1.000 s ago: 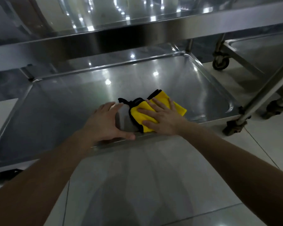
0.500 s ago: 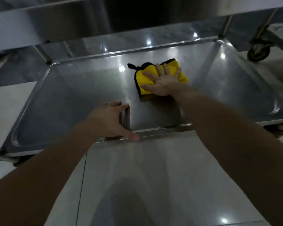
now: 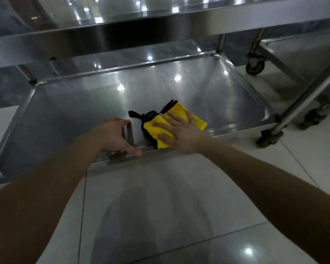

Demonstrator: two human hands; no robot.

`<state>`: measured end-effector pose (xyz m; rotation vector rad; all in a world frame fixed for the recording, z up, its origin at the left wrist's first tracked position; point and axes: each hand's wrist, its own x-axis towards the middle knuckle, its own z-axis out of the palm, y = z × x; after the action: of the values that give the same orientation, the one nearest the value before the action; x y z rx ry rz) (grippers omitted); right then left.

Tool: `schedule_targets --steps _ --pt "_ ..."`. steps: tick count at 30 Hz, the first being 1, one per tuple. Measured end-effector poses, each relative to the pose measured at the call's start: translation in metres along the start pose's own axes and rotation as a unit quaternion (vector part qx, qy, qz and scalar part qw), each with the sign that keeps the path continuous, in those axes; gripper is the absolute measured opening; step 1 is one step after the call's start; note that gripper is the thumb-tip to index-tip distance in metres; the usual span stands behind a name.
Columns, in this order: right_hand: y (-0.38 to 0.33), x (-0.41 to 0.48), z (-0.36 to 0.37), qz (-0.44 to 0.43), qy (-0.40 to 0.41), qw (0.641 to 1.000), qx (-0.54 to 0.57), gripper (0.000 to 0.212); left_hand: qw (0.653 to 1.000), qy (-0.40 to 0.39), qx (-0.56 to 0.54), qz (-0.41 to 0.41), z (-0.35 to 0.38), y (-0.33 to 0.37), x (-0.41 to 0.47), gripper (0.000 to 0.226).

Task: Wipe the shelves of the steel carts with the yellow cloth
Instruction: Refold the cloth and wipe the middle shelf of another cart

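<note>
Fingers (image 3: 176, 119) flat on yellow cloth (image 3: 183, 115); caster (image 3: 269, 139) right.

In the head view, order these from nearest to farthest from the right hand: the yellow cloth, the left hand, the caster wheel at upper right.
From the right hand:
1. yellow cloth, directly under its fingers, touching.
2. left hand, to the left, gripping the shelf's front rim.
3. caster wheel, far behind, upper right, on the neighbouring cart.

Since half a second ago the right hand (image 3: 181, 133) has drawn the cloth (image 3: 179, 121) from mid-shelf back to the near rim (image 3: 236, 131), apparently touching it; the view has shifted.
</note>
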<state>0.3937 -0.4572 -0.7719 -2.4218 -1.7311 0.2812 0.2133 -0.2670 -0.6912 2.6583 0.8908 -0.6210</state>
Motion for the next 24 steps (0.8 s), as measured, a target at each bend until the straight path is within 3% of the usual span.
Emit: schedule_targets --steps 5,11,14,18,21,24 --pt "0.042 -0.050 -0.018 0.024 0.022 0.999 0.014 0.055 0.994 0.021 0.106 0.030 -0.020 0.050 0.001 0.150" --pt "0.080 -0.077 -0.026 0.067 0.042 0.997 0.007 0.054 0.989 0.060 0.090 0.104 -0.006 0.137 0.010 0.141" --pt "0.121 -0.094 -0.032 0.107 0.066 0.992 0.010 0.053 0.990 0.026 0.096 0.098 -0.006 0.143 0.016 0.122" --pt "0.179 -0.111 -0.044 0.238 0.099 0.966 0.007 0.054 0.990 0.025 0.097 0.098 -0.008 0.142 0.017 0.112" --pt "0.173 -0.099 -0.037 0.262 0.122 0.957 -0.010 0.055 0.991 0.034 0.081 0.103 -0.006 0.143 0.017 0.100" --pt "0.150 -0.096 -0.033 0.251 0.147 0.957 -0.009 0.052 0.992 0.041 0.076 0.095 -0.005 0.143 0.020 0.106"
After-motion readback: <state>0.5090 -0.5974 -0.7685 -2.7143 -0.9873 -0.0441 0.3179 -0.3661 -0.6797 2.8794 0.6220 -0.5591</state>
